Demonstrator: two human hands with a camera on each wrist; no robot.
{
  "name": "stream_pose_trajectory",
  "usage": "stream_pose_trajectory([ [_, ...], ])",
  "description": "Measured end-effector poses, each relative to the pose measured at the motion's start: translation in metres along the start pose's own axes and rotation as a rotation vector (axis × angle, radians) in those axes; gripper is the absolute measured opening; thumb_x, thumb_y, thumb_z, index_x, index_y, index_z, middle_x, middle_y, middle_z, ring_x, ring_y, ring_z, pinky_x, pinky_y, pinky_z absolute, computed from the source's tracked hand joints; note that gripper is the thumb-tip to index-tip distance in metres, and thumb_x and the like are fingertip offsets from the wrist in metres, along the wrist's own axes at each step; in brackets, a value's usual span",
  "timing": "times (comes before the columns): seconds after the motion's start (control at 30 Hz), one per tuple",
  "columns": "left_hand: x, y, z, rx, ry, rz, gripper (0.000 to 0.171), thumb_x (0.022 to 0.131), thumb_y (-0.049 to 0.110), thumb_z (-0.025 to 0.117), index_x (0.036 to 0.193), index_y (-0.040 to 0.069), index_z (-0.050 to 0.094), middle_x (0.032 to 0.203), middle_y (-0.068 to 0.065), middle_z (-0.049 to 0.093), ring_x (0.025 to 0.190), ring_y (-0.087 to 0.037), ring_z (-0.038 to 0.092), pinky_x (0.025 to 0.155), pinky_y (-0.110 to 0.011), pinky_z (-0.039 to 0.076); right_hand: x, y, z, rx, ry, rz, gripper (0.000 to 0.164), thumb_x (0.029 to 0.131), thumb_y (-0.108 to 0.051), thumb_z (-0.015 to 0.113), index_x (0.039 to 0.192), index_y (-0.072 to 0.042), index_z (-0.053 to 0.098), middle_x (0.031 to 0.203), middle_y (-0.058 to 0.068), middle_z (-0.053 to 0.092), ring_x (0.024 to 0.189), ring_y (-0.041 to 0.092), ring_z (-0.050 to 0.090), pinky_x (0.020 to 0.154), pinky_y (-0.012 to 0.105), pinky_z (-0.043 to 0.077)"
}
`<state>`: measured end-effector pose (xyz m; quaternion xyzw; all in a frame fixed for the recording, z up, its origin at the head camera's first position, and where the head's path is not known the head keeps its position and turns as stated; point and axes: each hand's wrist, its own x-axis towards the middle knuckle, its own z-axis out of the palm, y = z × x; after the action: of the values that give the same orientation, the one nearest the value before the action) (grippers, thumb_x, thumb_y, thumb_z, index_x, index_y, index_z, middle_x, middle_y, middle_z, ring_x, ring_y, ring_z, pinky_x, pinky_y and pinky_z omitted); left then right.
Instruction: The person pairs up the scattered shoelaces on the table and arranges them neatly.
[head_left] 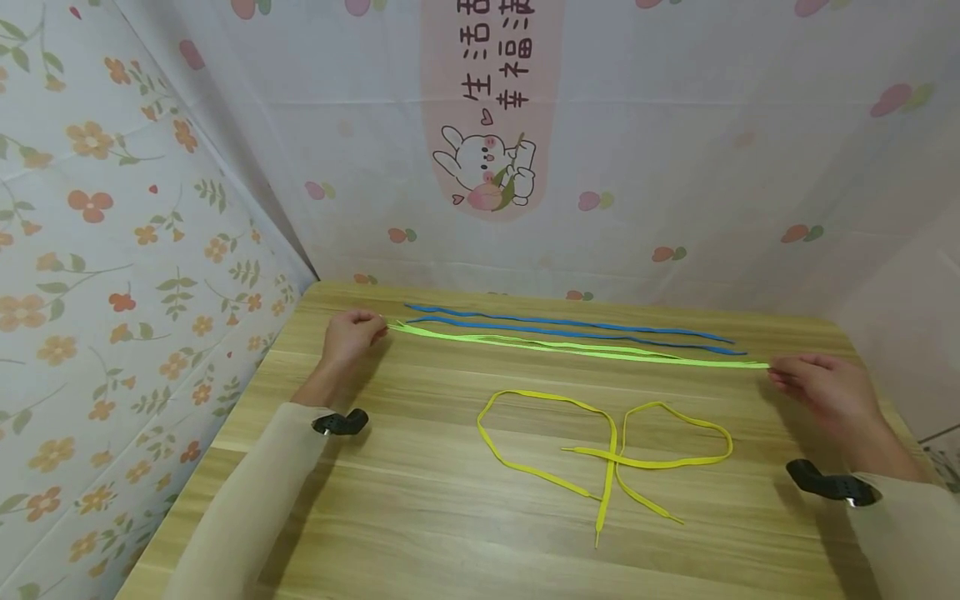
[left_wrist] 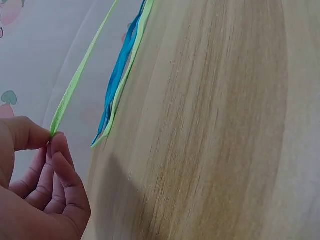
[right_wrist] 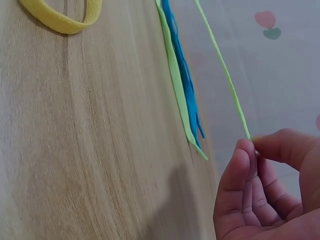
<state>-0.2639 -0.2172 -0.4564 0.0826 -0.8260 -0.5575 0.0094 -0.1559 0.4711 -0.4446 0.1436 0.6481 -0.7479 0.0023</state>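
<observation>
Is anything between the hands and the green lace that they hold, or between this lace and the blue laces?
Nothing visible separates the left hand and right hand from the held lace. Another green lace lies along the near side of the blue laces, perhaps in the way.

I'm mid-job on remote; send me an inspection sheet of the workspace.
Surface: wood-grain table, with hand shadows on it.
Job's things: one green lace stretched between both hands; a second green lace lying beside two blue laces near the far edge; two yellow laces crossing each other, loosely looped, nearer the person.
Clutter: nothing seen beyond the laces.
Hands: left hand and right hand each pinch an end of the stretched lace; a black device sits at each cuff.
Cables: nothing seen.
Surroundings: flowered cloth at left, rabbit-print cloth behind the table.
</observation>
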Motion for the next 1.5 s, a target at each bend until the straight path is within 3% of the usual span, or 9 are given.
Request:
stream_pose_trajectory([
  [0.4, 0.003, 0.001, 0.005, -0.080, -0.021, -0.018, 0.029, 0.106, 0.011, 0.070, 0.126, -0.011, 0.072, 0.109, -0.010, 0.076, 0.086, -0.007, 0.073, 0.080, -0.019, 0.059, 0.007, 0.005, 0.000, -0.103, 0.029, 0.018, 0.033, 0.107, 0.000, 0.070, 0.083, -0.018, 0.084, 0.082, -0.003, 0.079, 0.073, 0.007, 0.077, 0.068, 0.022, 0.062],
  [0.73, 0.004, 0.000, 0.007, -0.023, -0.041, -0.032, 0.025, 0.107, 0.012, 0.071, 0.121, -0.009, 0.073, 0.114, -0.013, 0.075, 0.087, -0.006, 0.072, 0.081, -0.018, 0.057, 0.012, 0.010, -0.006, -0.161, 0.036, 0.033, 0.033, 0.107, -0.002, 0.070, 0.084, -0.021, 0.084, 0.084, -0.006, 0.079, 0.075, 0.007, 0.077, 0.069, 0.022, 0.062],
  [1.07, 0.006, 0.001, 0.009, 0.042, -0.045, -0.033, 0.024, 0.106, 0.015, 0.072, 0.116, -0.006, 0.074, 0.100, -0.009, 0.078, 0.086, -0.012, 0.069, 0.078, -0.020, 0.054, 0.015, 0.013, -0.005, -0.177, 0.047, 0.054, 0.033, 0.107, -0.003, 0.070, 0.082, -0.021, 0.083, 0.081, -0.005, 0.079, 0.074, 0.006, 0.076, 0.069, 0.022, 0.062],
  [1.5, 0.006, 0.004, 0.007, 0.091, -0.059, -0.059, 0.028, 0.105, 0.018, 0.073, 0.120, -0.006, 0.075, 0.106, -0.011, 0.079, 0.090, -0.014, 0.072, 0.087, -0.027, 0.057, 0.018, 0.013, 0.000, -0.384, 0.053, 0.031, 0.035, 0.108, -0.009, 0.069, 0.081, -0.029, 0.080, 0.078, -0.013, 0.077, 0.073, 0.000, 0.074, 0.068, 0.018, 0.060],
])
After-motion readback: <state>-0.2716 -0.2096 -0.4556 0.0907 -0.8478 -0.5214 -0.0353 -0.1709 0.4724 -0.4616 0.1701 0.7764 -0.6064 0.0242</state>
